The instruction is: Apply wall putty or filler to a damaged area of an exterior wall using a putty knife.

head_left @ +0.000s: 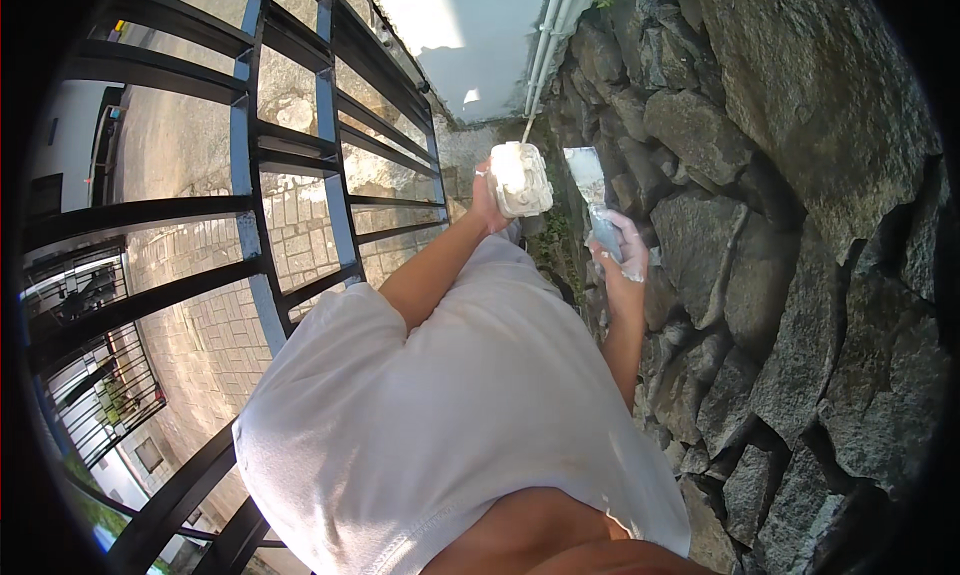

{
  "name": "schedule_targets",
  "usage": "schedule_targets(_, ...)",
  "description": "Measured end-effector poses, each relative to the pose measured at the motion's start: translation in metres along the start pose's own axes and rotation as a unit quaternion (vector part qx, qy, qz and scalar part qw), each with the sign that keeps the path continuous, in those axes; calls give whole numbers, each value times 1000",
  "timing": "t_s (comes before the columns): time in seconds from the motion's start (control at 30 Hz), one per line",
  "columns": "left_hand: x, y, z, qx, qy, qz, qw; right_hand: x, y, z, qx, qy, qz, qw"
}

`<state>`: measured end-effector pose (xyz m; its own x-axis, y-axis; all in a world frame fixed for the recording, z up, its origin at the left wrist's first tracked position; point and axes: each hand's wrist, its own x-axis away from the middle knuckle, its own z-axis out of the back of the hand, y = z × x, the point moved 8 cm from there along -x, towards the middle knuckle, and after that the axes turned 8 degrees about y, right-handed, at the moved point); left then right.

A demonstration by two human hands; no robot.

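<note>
My left hand is closed round the side of a small rectangular container filled with white paste, which is heaped unevenly at the top. In my right hand is a putty knife, gripped by its handle with the blade pointing up and away from me. White paste coats the blade, and smears of it cover my right fingers. The knife stands to the right of the container, apart from it. Most of my left fingers are hidden behind the container.
A rough dark stone wall rises close on my right. To the left runs a black metal railing, with a paved road beyond it. Ahead are a white wall and thin white pipes.
</note>
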<state>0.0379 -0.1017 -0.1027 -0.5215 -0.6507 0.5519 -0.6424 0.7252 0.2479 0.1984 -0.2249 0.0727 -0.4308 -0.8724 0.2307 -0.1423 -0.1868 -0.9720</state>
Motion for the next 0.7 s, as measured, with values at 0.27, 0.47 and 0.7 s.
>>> schedule_targets(0.27, -8, 16, 33, 51, 65, -8, 997, -28, 23, -15, -46, -17, -84, 995)
schedule_targets(0.47, -34, 47, 68, 86, 89, -43, 991, -95, 90, -54, -32, -47, -171, 984)
schedule_targets(0.7, -56, 79, 114, 102, 168, -80, 977, -170, 140, -95, 19, -77, -226, 971)
